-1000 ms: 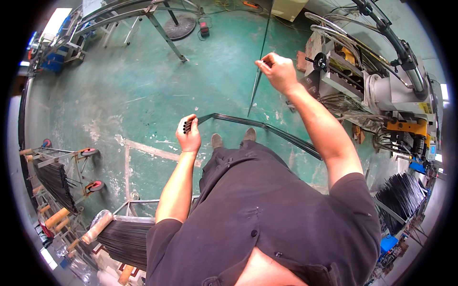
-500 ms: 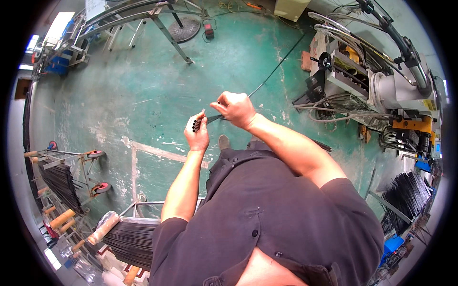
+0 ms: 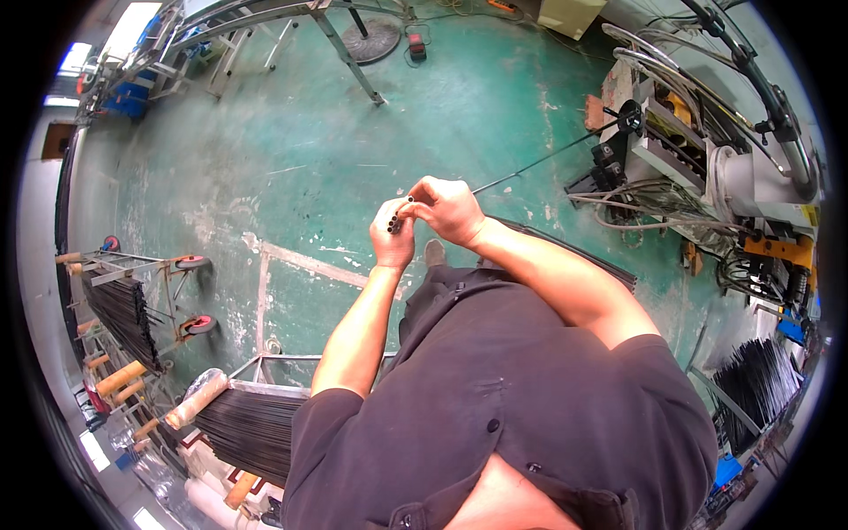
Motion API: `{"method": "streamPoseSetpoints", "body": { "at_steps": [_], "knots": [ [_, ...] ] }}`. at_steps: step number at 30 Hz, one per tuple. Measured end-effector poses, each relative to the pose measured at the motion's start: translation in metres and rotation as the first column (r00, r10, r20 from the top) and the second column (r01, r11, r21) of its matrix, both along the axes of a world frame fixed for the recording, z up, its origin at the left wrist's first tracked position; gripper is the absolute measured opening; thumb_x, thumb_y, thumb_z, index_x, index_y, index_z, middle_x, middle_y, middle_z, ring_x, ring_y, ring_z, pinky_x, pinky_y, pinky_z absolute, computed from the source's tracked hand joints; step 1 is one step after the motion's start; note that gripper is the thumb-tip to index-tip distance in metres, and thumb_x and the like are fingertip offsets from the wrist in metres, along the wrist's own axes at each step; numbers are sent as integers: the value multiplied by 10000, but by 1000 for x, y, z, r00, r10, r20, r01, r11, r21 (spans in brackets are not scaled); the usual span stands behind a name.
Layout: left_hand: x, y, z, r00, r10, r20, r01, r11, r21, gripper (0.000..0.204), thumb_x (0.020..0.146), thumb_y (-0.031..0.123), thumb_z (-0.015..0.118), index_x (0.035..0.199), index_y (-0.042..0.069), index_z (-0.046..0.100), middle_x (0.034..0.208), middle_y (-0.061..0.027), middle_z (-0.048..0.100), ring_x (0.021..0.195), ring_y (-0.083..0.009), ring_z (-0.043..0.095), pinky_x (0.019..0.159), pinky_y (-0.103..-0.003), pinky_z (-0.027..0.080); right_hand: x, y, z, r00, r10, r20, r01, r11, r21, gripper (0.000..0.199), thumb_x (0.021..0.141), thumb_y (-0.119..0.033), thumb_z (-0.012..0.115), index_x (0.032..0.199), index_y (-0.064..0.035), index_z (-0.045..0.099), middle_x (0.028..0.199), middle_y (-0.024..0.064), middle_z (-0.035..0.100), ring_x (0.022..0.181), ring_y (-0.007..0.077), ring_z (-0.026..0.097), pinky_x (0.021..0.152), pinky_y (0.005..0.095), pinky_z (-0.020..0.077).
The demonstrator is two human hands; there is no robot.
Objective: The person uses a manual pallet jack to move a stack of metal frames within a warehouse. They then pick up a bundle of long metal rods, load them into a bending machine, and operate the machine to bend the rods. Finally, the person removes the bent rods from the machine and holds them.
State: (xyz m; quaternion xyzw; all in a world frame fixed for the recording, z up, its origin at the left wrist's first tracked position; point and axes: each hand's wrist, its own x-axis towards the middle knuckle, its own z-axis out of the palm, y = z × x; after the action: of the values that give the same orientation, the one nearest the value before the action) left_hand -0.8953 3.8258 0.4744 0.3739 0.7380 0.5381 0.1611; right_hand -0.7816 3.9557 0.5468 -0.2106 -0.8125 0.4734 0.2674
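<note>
My left hand (image 3: 391, 237) is closed around the ends of a small bundle of thin black rods (image 3: 396, 221), held out in front of my chest. My right hand (image 3: 448, 210) is right beside it, fingers pinching one long thin black rod (image 3: 530, 168) at the bundle's end. That rod runs away to the right toward a grey machine (image 3: 707, 159). More black rods (image 3: 574, 252) pass behind my right forearm.
The floor (image 3: 291, 159) is worn green concrete. A wheeled cart (image 3: 132, 300) with black rods stands at left, another rack of rods (image 3: 247, 424) at lower left. Metal table legs (image 3: 344, 44) are ahead. More rods (image 3: 751, 397) lie at lower right.
My right hand came back from far out near the machine to meet my left hand, bringing the end of a long rod with it. My left hand rose slightly.
</note>
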Motion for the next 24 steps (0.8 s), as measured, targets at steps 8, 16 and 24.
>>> {"method": "streamPoseSetpoints", "body": {
  "at_steps": [8, 16, 24],
  "knots": [
    [-2, 0, -13, 1000, -20, 14, 20, 999, 44, 197, 882, -34, 743, 1075, 3, 754, 1075, -133, 750, 1009, -268, 750, 882, -362, 584, 2, -3, -2, 997, 80, 9, -78, 990, -118, 337, 863, -243, 882, 1032, -16, 698, 928, 166, 781, 867, 296, 794, 764, 376, 623],
    [4, 4, -21, 973, -15, 231, -21, 988, 153, 124, 998, -75, 653, 1066, -12, 736, 1052, -44, 707, 949, -127, 698, 872, -286, 590, 74, 120, 25, 942, -160, 296, -73, 762, 644, 404, 838, -396, 858, 1085, -100, 736, 1017, 111, 765, 967, 312, 734, 820, 434, 603],
    [-2, -7, -20, 972, 20, 236, -47, 992, 113, 91, 1017, -32, 695, 1090, 3, 738, 1059, -39, 713, 970, -116, 684, 881, -281, 594, 218, 291, 45, -71, -512, 856, -267, 837, 478, 215, 897, -165, 688, 1019, -65, 834, 1079, 131, 817, 1041, 313, 781, 1108, 534, 499]
  ]
}}
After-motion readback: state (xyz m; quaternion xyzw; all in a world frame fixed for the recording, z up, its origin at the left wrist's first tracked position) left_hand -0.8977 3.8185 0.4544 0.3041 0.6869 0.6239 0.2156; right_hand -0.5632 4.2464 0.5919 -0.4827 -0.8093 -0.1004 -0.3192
